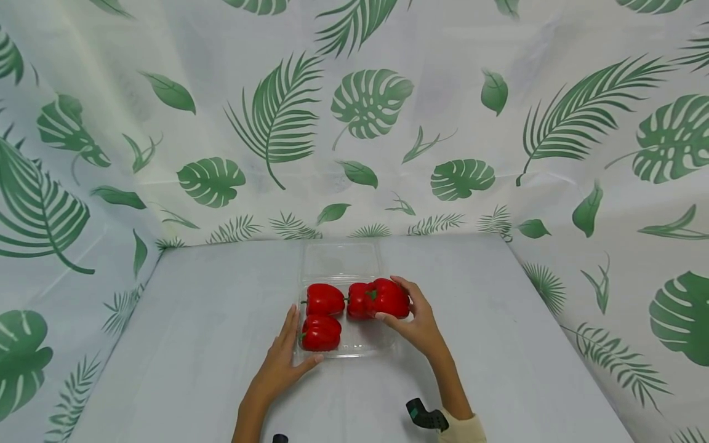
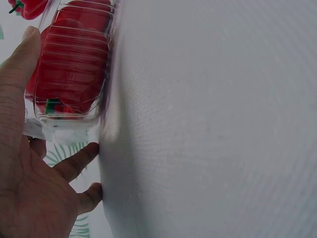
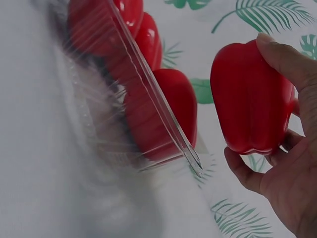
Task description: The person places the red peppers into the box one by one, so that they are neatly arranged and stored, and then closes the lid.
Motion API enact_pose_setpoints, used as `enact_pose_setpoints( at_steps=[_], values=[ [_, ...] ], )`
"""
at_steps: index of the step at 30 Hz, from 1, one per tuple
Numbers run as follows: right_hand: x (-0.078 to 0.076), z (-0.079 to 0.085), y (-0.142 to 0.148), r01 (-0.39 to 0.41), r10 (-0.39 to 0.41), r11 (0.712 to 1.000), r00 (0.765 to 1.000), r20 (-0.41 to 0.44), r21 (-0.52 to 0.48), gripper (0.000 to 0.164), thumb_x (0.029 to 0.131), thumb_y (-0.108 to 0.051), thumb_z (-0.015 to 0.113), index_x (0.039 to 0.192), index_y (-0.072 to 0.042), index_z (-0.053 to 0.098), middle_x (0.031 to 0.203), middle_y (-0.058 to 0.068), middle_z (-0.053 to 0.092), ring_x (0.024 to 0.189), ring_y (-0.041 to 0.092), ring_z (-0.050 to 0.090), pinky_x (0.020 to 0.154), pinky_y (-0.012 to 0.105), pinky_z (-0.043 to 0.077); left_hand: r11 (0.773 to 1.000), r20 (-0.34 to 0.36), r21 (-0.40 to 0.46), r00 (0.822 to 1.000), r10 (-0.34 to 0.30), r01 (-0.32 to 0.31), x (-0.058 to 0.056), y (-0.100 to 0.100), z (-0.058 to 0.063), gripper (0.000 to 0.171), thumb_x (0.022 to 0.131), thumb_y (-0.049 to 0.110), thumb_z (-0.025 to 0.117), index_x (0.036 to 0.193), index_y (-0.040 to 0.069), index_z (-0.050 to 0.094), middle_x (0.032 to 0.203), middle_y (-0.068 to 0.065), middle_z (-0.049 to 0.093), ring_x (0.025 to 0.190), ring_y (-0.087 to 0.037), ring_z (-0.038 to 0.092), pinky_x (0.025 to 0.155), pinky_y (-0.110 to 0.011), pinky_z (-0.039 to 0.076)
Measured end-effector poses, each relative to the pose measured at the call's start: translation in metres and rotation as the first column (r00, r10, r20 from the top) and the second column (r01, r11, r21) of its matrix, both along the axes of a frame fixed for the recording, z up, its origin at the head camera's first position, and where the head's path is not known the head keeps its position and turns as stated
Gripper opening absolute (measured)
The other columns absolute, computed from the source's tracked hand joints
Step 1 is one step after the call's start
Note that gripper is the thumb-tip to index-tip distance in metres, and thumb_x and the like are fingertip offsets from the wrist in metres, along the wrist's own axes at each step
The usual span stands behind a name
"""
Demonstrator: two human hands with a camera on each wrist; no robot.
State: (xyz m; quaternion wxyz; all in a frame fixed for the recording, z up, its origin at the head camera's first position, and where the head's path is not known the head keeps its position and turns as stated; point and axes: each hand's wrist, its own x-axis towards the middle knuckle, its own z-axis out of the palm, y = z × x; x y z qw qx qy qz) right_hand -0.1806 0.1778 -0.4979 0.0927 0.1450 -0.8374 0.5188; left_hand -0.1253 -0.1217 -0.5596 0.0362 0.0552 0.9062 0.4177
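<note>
A clear plastic clamshell box (image 1: 362,344) lies on the table with three red bell peppers in it. Two of them, a rear pepper (image 1: 325,299) and a front pepper (image 1: 321,333), sit on the left side. The third pepper (image 1: 357,301) is at the back right, partly covered by a held one. My right hand (image 1: 420,326) grips that held bell pepper (image 3: 252,96) between thumb and fingers, above the box's right side. My left hand (image 1: 279,364) rests at the box's left front corner, fingers extended along its side and thumb by the front edge.
The box's clear lid (image 1: 340,258) is folded open toward the back. A white table (image 1: 194,344) lies beneath, bounded by leaf-print curtains (image 1: 299,203) at the back and sides. Black wrist camera mounts (image 1: 426,416) show near the forearms.
</note>
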Motion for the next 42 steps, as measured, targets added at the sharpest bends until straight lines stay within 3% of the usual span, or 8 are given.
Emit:
enact_pose_setpoints(
  at_steps=[11, 20, 34, 42],
  values=[
    [0.008, 0.0, -0.005, -0.046, 0.045, 0.989, 0.999, 0.009, 0.138, 0.076, 0.072, -0.032, 0.086, 0.139, -0.02, 0.052, 0.135, 0.008, 0.059, 0.121, 0.03, 0.056, 0.094, 0.052, 0.054, 1.0, -0.004, -0.017, 1.0, 0.006, -0.006, -0.001, -0.001, 0.0, 0.109, 0.078, 0.061, 0.07, 0.158, 0.03, 0.003, 0.166, 0.004, 0.005, 0.15, -0.035, 0.021, 0.107, -0.071, 0.029],
    [0.011, -0.006, -0.008, -0.103, 0.106, 0.98, 0.994, -0.013, 0.168, 0.074, 0.07, -0.032, 0.087, 0.135, -0.02, 0.054, 0.129, 0.006, 0.058, 0.119, 0.027, 0.057, 0.089, 0.048, 0.057, 1.0, -0.012, -0.007, 1.0, 0.006, -0.006, 0.0, -0.002, -0.002, 0.108, 0.079, 0.058, 0.071, 0.158, 0.03, 0.003, 0.166, 0.002, 0.006, 0.149, -0.037, 0.021, 0.106, -0.074, 0.028],
    [0.016, -0.011, -0.015, -0.094, 0.075, 0.958, 0.994, 0.08, 0.271, 0.075, 0.067, -0.039, 0.088, 0.133, -0.023, 0.055, 0.126, 0.003, 0.057, 0.117, 0.02, 0.052, 0.086, 0.04, 0.059, 1.0, -0.034, 0.007, 0.999, 0.0, 0.0, 0.0, -0.001, -0.002, 0.108, 0.079, 0.059, 0.071, 0.158, 0.028, 0.005, 0.166, 0.001, 0.007, 0.149, -0.035, 0.022, 0.107, -0.069, 0.031],
    [0.017, -0.019, -0.018, -0.078, 0.062, 0.929, 0.996, 0.057, 0.362, 0.077, 0.065, -0.046, 0.088, 0.132, -0.024, 0.056, 0.124, 0.0, 0.057, 0.116, 0.017, 0.051, 0.086, 0.04, 0.059, 1.0, -0.028, -0.001, 1.0, 0.004, -0.004, 0.0, 0.0, -0.003, 0.109, 0.078, 0.062, 0.07, 0.159, 0.028, 0.005, 0.166, 0.002, 0.007, 0.149, -0.035, 0.022, 0.107, -0.069, 0.032]
  ],
)
